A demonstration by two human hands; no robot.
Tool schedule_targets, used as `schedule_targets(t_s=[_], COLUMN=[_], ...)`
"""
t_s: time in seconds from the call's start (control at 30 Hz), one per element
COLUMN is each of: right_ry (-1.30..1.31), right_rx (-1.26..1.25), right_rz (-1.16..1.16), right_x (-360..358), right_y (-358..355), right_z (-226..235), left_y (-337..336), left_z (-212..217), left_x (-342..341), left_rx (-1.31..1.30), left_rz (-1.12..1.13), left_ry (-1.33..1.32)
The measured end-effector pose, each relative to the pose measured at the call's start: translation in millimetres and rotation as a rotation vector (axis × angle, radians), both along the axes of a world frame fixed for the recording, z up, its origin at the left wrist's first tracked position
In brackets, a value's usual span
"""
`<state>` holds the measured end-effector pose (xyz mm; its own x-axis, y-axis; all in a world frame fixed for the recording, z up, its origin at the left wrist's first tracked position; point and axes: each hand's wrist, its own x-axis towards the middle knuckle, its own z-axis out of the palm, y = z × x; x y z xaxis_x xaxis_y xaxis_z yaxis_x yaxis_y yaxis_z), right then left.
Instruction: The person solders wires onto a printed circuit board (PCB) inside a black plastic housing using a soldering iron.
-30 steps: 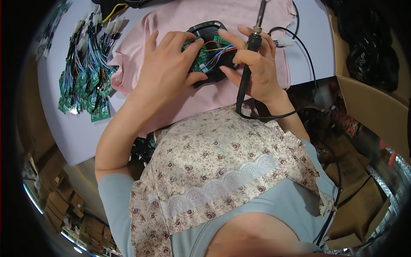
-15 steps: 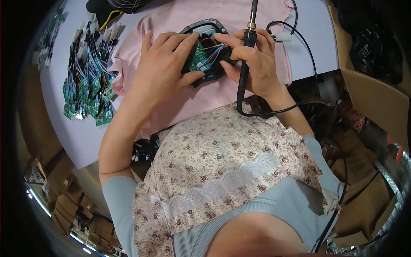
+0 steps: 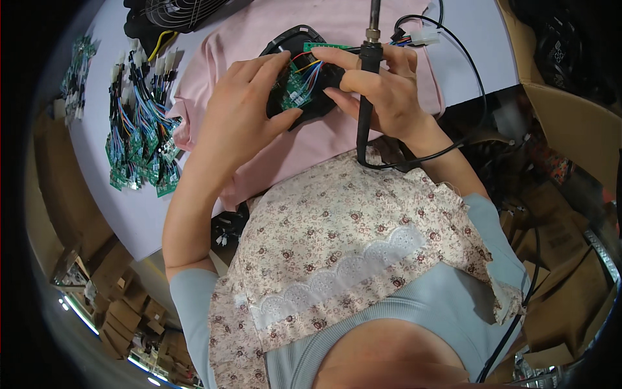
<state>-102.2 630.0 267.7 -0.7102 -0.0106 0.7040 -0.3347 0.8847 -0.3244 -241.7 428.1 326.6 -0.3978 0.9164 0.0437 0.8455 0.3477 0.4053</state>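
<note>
My left hand [image 3: 236, 110] grips a black plastic housing [image 3: 299, 104] from its left side, thumb under it. A small green circuit board [image 3: 293, 91] with coloured wires lies in the housing. My right hand [image 3: 379, 84] holds a black soldering iron [image 3: 367, 78] upright, tip pointing away from me, its fingers also touching the housing and wires. The iron's black cable [image 3: 453, 139] loops to the right and back under my wrist. Everything rests on a pink cloth [image 3: 337, 29] spread on the white table [image 3: 466, 39].
Rows of green circuit boards with wire harnesses [image 3: 139, 136] lie on the table at the left. A black fan grille [image 3: 175, 10] stands at the far edge. A white connector [image 3: 421, 39] lies at the right. Cardboard boxes [image 3: 570, 129] stand to the right.
The view has shifted so hands and housing sit a little higher and more central. My right hand has turned the soldering iron more upright over the board.
</note>
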Motion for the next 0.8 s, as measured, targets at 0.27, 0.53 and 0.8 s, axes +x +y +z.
schedule_targets(t_s=[0.27,0.53,0.8], right_ry=[0.028,-0.106,-0.185], right_rx=[-0.091,-0.016,0.060], right_rz=[0.020,0.052,0.131], right_x=[-3,-1,-8], right_y=[0,-7,-15], right_z=[-7,0,4], left_y=[-5,-12,-16], left_z=[-8,-18,-26], left_x=[-5,-2,3], left_rx=[0.012,0.084,0.131], left_rz=[-0.021,-0.003,0.062], left_ry=[0.082,0.078,0.079])
